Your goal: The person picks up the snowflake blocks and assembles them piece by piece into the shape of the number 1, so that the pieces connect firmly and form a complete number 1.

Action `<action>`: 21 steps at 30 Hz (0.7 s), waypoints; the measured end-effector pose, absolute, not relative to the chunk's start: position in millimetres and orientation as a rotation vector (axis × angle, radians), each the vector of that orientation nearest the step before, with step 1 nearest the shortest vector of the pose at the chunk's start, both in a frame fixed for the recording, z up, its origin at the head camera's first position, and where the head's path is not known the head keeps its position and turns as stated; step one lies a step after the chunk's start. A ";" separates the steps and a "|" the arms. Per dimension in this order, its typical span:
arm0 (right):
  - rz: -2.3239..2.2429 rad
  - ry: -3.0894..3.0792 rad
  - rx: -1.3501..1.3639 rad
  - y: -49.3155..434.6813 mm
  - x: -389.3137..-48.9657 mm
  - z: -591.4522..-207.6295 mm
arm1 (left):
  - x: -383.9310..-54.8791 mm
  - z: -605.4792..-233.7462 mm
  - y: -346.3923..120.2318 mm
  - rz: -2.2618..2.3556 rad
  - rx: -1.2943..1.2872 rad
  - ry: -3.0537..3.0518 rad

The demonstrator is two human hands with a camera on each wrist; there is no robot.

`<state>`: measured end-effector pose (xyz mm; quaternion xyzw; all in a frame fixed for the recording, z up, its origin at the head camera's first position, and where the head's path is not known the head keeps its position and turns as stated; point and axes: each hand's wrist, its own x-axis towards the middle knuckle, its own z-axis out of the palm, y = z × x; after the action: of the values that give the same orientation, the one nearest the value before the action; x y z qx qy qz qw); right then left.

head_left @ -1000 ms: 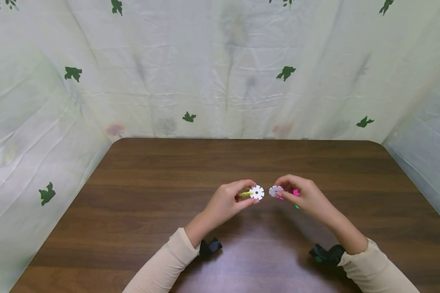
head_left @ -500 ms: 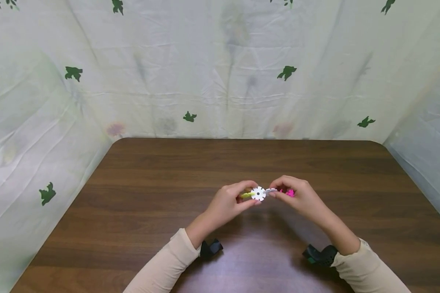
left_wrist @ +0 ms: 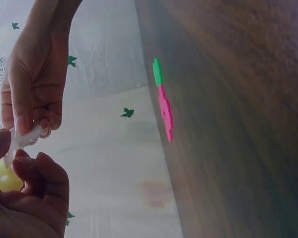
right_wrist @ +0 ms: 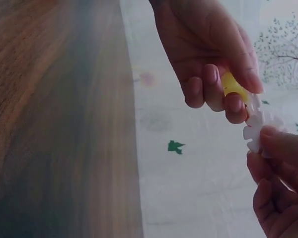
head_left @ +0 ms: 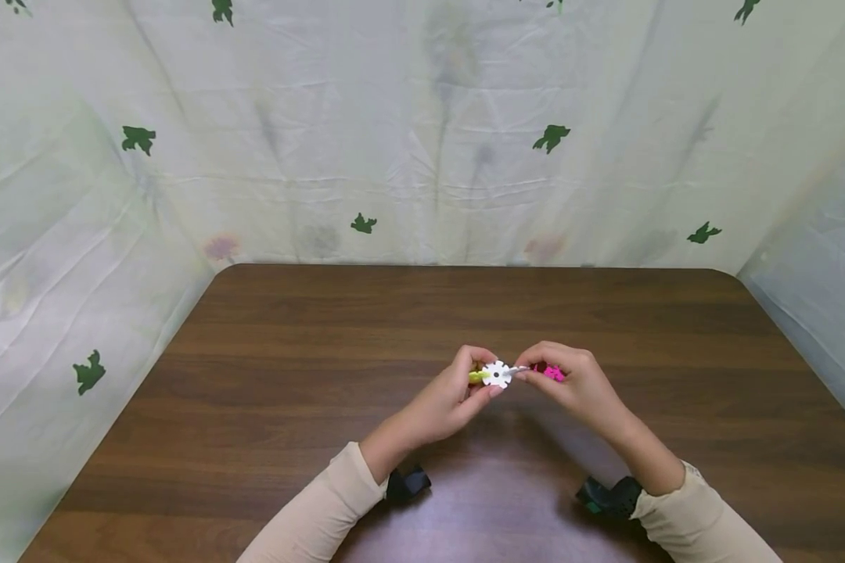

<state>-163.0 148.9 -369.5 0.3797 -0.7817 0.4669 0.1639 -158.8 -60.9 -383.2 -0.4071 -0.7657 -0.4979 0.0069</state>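
Second white disc (head_left: 516, 370), pinched in the fingers of the right hand (head_left: 583, 385), has moved left since one second ago and now touches first white disc (head_left: 494, 369). Left hand (head_left: 452, 395): fingers grip first white disc, yellow disc (head_left: 476, 377) against its left side. Further right, pink piece (left_wrist: 167, 115) and green piece (left_wrist: 158, 73) lie touching on the bench (head_left: 324, 328).

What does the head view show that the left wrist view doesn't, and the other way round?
Only the head view: the beige sleeves and black wrist devices.

Only the left wrist view: a green piece at one end of the pink piece.

Both: the left hand, right hand, white discs, yellow piece, pink piece, table and patterned cloth.
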 end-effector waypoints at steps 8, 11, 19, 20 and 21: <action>1.374 -2.275 1.040 147.2 -162.4 -367.3 | -151.7 -365.1 -61.6 -1.580 -1.187 -2.425; 1.415 -2.319 0.980 148.1 -161.7 -365.2 | -149.3 -356.6 -63.6 -1.580 -1.149 -2.421; 1.464 -2.432 0.848 150.3 -162.6 -365.3 | -165.4 -382.6 -65.8 -1.528 -1.073 -2.438; 1.483 -2.448 0.839 150.6 -162.5 -365.5 | -166.2 -383.5 -65.9 -1.513 -1.073 -2.435; 1.506 -2.459 0.833 150.8 -162.5 -365.6 | -166.8 -383.8 -66.1 -1.501 -1.075 -2.429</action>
<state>-162.5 150.8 -365.6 0.2768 -0.8173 0.5005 0.0703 -166.8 -66.1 -383.8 -0.3521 -0.7953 -0.4914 0.0451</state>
